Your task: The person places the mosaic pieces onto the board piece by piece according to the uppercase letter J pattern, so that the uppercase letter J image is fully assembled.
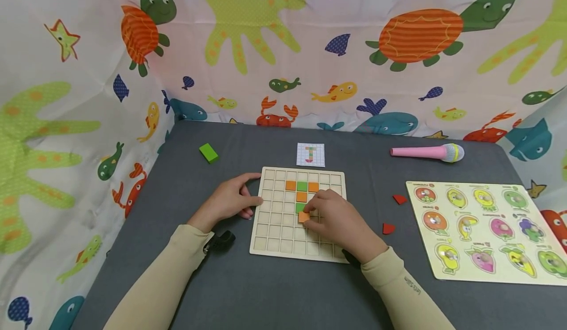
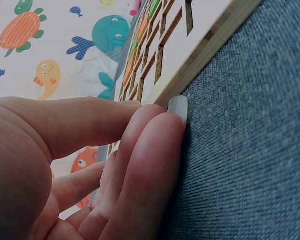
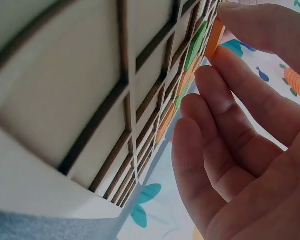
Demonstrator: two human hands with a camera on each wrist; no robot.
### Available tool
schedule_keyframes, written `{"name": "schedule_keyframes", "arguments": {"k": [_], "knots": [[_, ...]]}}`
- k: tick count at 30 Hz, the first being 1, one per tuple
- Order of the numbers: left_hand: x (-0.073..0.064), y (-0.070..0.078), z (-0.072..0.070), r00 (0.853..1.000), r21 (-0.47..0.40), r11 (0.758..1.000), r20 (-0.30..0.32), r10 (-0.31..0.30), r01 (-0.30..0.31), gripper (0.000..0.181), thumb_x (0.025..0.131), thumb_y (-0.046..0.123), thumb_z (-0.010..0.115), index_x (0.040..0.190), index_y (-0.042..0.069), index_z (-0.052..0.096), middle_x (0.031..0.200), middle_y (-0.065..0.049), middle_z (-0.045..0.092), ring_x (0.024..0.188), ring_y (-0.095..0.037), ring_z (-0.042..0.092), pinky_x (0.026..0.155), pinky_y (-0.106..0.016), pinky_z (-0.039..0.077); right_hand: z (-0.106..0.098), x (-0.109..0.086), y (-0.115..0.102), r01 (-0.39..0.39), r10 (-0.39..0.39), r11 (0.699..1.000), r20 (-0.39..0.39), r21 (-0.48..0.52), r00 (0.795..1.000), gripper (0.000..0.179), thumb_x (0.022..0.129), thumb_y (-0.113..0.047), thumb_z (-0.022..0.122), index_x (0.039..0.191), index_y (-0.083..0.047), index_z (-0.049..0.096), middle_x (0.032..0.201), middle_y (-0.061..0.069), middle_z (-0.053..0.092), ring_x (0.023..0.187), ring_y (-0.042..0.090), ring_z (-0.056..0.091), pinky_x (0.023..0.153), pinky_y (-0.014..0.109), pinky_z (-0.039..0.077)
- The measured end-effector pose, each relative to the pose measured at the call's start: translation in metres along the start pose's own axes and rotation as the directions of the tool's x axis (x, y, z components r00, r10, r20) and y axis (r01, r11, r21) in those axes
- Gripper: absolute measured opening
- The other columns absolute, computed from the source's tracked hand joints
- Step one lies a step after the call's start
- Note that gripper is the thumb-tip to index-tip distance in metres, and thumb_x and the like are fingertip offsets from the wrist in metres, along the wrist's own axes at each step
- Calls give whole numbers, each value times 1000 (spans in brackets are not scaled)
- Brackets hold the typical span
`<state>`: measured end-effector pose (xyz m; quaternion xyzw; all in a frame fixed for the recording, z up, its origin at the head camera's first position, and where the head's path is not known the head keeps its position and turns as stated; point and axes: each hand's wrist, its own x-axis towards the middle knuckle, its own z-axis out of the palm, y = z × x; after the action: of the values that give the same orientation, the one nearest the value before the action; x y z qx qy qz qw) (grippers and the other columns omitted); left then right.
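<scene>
On the grey table [image 1: 266,290], the wooden grid board [image 1: 274,231] holds orange and green tiles — right hand [image 1: 338,222] pinches an orange tile [image 1: 303,217].

A small pattern card [image 1: 310,154] on the tabletop [image 1: 266,290] shows a letter "J" built from coloured squares.

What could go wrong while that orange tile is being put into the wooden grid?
The right hand pinches the orange tile over the grid board; it might land crooked across the dividers or nudge the green tile just above. The left hand only touches the board's edge, so the board could slide.
</scene>
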<state>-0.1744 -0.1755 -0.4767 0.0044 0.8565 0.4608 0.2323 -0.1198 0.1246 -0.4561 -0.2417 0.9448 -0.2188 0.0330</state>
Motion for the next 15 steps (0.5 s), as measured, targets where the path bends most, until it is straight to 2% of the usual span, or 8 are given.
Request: {"name": "schedule_keyframes", "arguments": {"k": [4,11,15], "knots": [[0,-1,0,1000,2,1000,1,-4,4,77,93,25,87,161,27,50,91,-13,65,67,-23,76,64,-36,67,3,0,-2,14,-14,1000,-8,-6,1000,15,88,-23,88,100,-16,83,100,-5,72,99,15,63,84,35,61],[0,0,0,1000,-2,1000,2,4,-4,77,94,24,86,162,27,50,92,-13,66,67,-23,76,64,-36,68,4,-1,-6,21,-22,1000,-16,-10,1000,14,86,-21,89,98,-17,83,101,-5,71,100,15,62,87,36,61],[0,1,1,1000,4,1000,4,4,-4,77,94,24,86,162,26,49,92,-13,66,67,-22,76,64,-36,68,5,-1,-6,14,-15,1000,-13,-18,1000,13,85,-20,89,96,-18,82,98,-6,69,96,14,61,84,35,60]]}}
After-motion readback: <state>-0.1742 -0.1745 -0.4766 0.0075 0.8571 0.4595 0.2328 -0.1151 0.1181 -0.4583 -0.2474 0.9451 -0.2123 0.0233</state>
